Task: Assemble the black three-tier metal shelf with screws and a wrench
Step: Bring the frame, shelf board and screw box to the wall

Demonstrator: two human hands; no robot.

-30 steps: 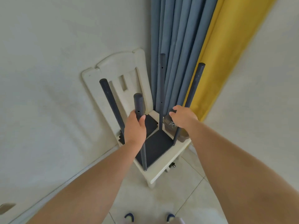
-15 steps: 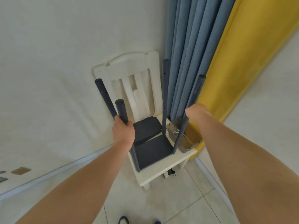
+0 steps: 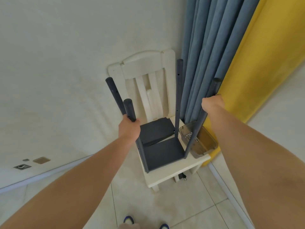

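Standing on the seat of a white chair (image 3: pixel 173 176), the black shelf frame (image 3: pixel 163 154) had one flat tier fixed at the bottom with four posts rising from its corners. Two more tiers seemed still to be fitted: a loose stack of black panels (image 3: pixel 156 131) lay on the seat at 12 o'clock from the fixed tier, touching it. The left hand (image 3: pixel 129 129) was wrapped around the near-left post (image 3: pixel 130 111), and the right hand (image 3: pixel 212 104) gripped the near-right post (image 3: pixel 214 86). At 3 o'clock from the frame, a clear tray (image 3: pixel 206 146) holding screws (image 3: pixel 189 135) sat on the seat's edge. No wrench could be made out. By my judgement, roughly a third was done. Behind the chair hung a blue curtain (image 3: pixel 206 47) and, further right, a yellow curtain (image 3: pixel 264 63).
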